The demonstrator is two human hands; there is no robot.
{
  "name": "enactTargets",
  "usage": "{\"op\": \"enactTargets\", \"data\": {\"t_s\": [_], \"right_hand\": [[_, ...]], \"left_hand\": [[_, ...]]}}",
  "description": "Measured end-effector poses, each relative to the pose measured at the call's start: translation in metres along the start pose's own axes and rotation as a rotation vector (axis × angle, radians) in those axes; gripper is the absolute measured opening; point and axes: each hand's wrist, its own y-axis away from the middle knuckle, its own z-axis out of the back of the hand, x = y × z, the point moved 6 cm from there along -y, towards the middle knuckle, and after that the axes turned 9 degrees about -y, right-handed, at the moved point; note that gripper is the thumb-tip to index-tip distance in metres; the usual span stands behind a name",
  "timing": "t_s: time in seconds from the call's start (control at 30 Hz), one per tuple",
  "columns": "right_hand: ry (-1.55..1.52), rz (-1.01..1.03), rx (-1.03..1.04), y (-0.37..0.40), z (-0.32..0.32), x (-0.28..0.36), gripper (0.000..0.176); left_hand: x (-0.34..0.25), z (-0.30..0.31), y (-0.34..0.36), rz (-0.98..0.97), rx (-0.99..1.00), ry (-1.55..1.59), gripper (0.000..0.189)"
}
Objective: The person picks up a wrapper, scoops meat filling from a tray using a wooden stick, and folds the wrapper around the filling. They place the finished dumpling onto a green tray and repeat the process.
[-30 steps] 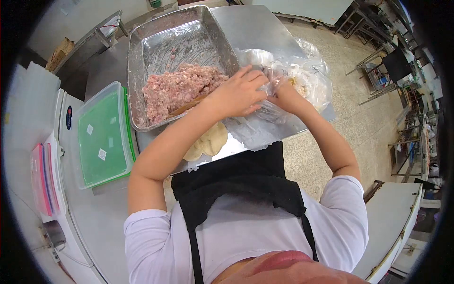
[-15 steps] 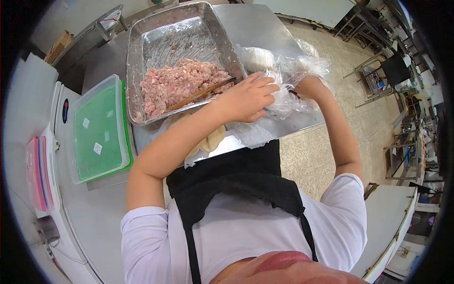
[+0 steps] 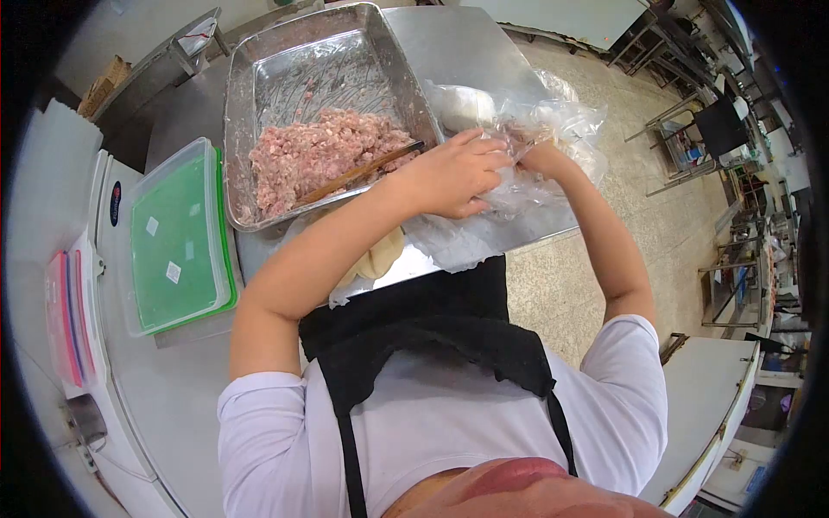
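My left hand (image 3: 458, 177) has its fingers bent over the near side of a clear plastic bag (image 3: 522, 194), gripping the film. My right hand (image 3: 542, 158) reaches into the bag from the right, its fingers covered by crinkled plastic, so what they hold is hidden. A white rounded bundle (image 3: 468, 108) in plastic lies just beyond my hands. Left of them, a deep metal tray (image 3: 246, 95) holds raw minced meat (image 3: 319, 151), with a flat wooden stick (image 3: 358, 175) resting on it. Pale round dough wrappers (image 3: 382, 255) lie partly under my left forearm.
The metal table (image 3: 449, 39) ends just right of the bag and close to my apron (image 3: 414, 302). A green-lidded plastic container (image 3: 177, 237) sits left of the tray. A white appliance (image 3: 129, 363) stands at the left, metal racks (image 3: 691, 147) at the far right.
My right hand has moved slightly left and up, deeper under the plastic. The bag's film has shifted with it. My left hand stays nearly in place at the bag.
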Motion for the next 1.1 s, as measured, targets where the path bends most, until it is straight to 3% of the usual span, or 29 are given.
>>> {"op": "enactTargets", "data": {"t_s": [0.03,0.1,0.13,0.17,0.2,0.23,0.33,0.4,0.47,0.53,0.6,0.8,1.03,1.1], "right_hand": [[-0.001,-0.001,0.000,0.005,0.013,0.010,0.039],[-0.487,-0.397,0.299,0.022,0.011,0.007,0.034],[-0.489,-0.399,0.299,0.028,0.012,0.003,0.034],[-0.346,-0.239,0.366,0.036,0.014,0.002,0.035],[-0.200,-0.078,0.430,0.044,0.016,0.010,0.036],[-0.200,-0.080,0.431,0.051,0.015,0.011,0.036],[-0.300,-0.097,0.355,0.067,0.012,0.015,0.045],[-0.326,-0.088,0.308,0.065,0.004,0.015,0.061],[-0.399,-0.109,0.233,0.061,-0.008,0.007,0.062],[-0.468,-0.125,0.161,0.061,-0.012,0.005,0.063],[-0.781,-0.191,0.042,0.068,-0.015,0.001,0.072],[-1.262,-0.191,-0.080,0.066,-0.018,0.006,0.076],[-1.225,0.105,-0.028,0.070,-0.006,0.022,0.079],[-0.638,0.047,-0.051,0.069,0.004,0.030,0.082]], "left_hand": [[-0.001,-0.002,0.002,-0.024,0.032,0.031,0.025],[0.000,-0.002,0.003,-0.023,0.105,0.037,0.026],[0.000,-0.005,0.003,-0.021,0.174,0.040,0.027],[-0.002,-0.004,0.003,-0.022,0.174,0.042,0.027],[0.000,-0.006,0.005,0.059,0.159,0.023,0.028],[0.002,-0.007,0.006,0.140,0.144,0.005,0.029],[0.003,-0.013,0.011,0.286,-0.009,-0.021,0.031],[0.003,-0.020,0.009,0.302,-0.002,-0.062,0.030],[0.006,-0.023,0.000,0.315,0.002,-0.105,0.029],[0.021,-0.038,-0.007,0.519,0.312,0.183,0.027],[0.028,-0.047,-0.013,0.526,0.358,0.269,0.027],[0.039,-0.053,-0.013,0.511,0.391,0.453,0.027],[0.043,-0.047,-0.015,0.483,0.371,0.459,0.025],[0.045,-0.051,-0.013,0.503,0.371,0.484,0.024]]}}
